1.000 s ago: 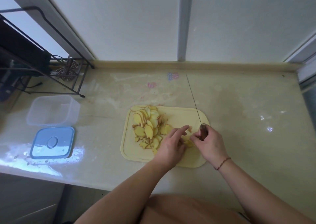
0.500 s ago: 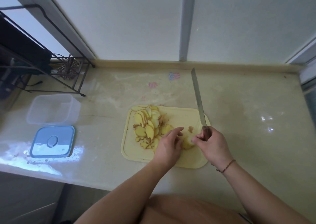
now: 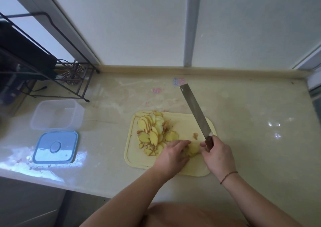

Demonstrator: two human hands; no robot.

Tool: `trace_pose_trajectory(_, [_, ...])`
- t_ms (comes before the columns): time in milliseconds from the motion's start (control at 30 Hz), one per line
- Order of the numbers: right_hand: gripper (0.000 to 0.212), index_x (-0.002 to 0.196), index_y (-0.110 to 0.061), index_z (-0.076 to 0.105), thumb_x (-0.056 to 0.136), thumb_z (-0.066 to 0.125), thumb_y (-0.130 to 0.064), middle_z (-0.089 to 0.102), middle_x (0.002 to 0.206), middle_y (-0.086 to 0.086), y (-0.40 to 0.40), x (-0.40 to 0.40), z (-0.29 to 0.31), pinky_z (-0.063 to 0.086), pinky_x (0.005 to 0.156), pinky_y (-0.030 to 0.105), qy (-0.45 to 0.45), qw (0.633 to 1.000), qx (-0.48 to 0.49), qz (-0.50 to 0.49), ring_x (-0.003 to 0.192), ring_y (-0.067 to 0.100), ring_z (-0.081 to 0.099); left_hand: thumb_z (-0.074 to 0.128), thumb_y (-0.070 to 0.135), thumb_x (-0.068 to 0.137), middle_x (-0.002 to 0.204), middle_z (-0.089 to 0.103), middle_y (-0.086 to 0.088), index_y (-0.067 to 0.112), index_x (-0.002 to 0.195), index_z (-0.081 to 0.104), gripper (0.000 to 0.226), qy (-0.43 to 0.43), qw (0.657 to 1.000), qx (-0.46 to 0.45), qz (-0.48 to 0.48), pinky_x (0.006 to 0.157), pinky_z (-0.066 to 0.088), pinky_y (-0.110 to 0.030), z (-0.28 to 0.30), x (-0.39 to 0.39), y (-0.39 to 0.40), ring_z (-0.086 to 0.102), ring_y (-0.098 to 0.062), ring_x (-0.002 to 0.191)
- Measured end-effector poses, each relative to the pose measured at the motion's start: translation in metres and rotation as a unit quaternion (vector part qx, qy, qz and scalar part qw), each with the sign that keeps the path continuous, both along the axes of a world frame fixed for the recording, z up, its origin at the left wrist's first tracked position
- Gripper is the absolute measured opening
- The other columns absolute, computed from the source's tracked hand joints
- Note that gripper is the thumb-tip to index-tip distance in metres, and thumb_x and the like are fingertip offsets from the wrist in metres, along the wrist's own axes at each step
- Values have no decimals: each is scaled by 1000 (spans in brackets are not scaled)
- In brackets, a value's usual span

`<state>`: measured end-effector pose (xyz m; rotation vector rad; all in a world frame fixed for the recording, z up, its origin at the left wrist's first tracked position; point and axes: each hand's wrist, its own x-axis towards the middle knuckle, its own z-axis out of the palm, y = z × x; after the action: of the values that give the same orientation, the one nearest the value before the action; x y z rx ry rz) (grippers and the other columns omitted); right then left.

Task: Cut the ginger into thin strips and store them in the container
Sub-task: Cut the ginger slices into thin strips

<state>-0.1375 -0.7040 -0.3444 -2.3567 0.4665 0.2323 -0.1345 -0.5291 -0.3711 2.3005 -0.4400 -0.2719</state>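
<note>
Right hand (image 3: pixel 217 153) grips the cleaver (image 3: pixel 196 113), now tilted flat-side up off the cutting board (image 3: pixel 184 122); left hand (image 3: pixel 173 154) pinches the ginger chunk (image 3: pixel 192 149) mid-frame, so slicing's paused. Container (image 3: pixel 57 114) sits left.

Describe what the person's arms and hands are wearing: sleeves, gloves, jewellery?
Both forearms are bare to the bottom of the frame, with no sleeves showing. The left hand and right hand wear no gloves, and no rings are visible. The right wrist carries one thin reddish-brown cord bracelet. The left wrist shows nothing.

Knife (image 3: pixel 195 113) blade rolled — edge-on before, flat face showing now.
</note>
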Motion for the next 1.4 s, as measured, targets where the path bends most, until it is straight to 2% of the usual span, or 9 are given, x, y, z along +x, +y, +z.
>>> trace_pose_trajectory(100, [9, 91, -20, 64, 86, 71, -20, 74, 86, -1, 2, 0, 0, 55, 73, 35, 9, 1000, 1, -7, 86, 29, 69, 79, 11, 81, 118, 68, -6, 11, 133, 62, 55, -3, 1000, 13, 28, 97, 48, -31, -3, -2, -3, 59, -24, 109])
trace_pose_trajectory(233, [11, 91, -16, 65, 83, 72, -12, 62, 74, -17, 7, 4, 1, 46, 71, 25, 19, 999, 29, -13, 83, 24, 67, 81, 15, 81, 110, 70, -5, 11, 127, 66, 49, -13, 997, 4, 69, 92, 46, -25, -3, -4, -7, 61, -23, 103])
trace_pose_trajectory(433, [14, 96, -16, 68, 84, 69, -9, 63, 78, -19, 1, -1, 1, 46, 73, 25, 15, 999, 33, -17, 87, 23, 68, 84, 22, 78, 109, 69, -5, 10, 119, 69, 46, -46, 997, 20, 53, 90, 48, -28, -7, -6, -9, 62, -24, 102])
trace_pose_trajectory(767, [12, 96, -21, 64, 87, 71, -21, 75, 91, -3, -2, -7, -1, 54, 75, 31, 20, 999, 25, 11, 88, 25, 69, 85, 18, 74, 97, 70, -3, 11, 101, 71, 31, -59, 997, 24, 40, 82, 54, -33, -8, -6, -11, 64, -25, 91])
trace_pose_trajectory(867, [11, 88, -22, 64, 86, 72, -14, 73, 88, -10, -8, -10, 1, 48, 75, 24, 8, 999, 42, -9, 85, 20, 68, 80, 32, 80, 102, 66, -1, 12, 104, 68, 33, -42, 998, 35, 27, 81, 52, -27, -3, -5, -6, 61, -18, 91])
trace_pose_trajectory(967, [24, 71, -24, 56, 83, 74, -11, 68, 74, -8, -15, -13, 5, 39, 59, 8, -17, 997, 70, -30, 68, 12, 62, 70, 33, 90, 109, 63, 4, 13, 112, 68, 30, -4, 998, 17, 52, 79, 48, -18, 10, 4, -6, 58, -9, 86])
trace_pose_trajectory(1200, [30, 64, -8, 60, 91, 67, -19, 57, 48, 1, -35, -19, 22, 40, 47, 28, 21, 971, 237, -28, 40, 13, 47, 65, 21, 95, 115, 65, 0, 13, 122, 68, 29, 59, 989, 28, 135, 82, 44, -20, 16, 13, -38, 57, -13, 90])
trace_pose_trajectory(1267, [35, 66, -3, 59, 96, 61, -21, 49, 43, 2, -42, -25, 25, 36, 42, 26, 36, 960, 276, -31, 35, 14, 41, 61, 17, 97, 113, 66, -3, 12, 121, 69, 26, 46, 988, 42, 142, 82, 47, -25, 17, 17, -41, 58, -16, 90])
trace_pose_trajectory(1400, [32, 72, -1, 58, 95, 63, -22, 58, 53, 6, -50, -32, 21, 37, 42, 27, 40, 962, 266, -48, 39, 15, 44, 62, 8, 94, 113, 67, -9, 8, 119, 71, 27, -29, 992, 71, 101, 86, 53, -38, 16, 38, -44, 61, -29, 100])
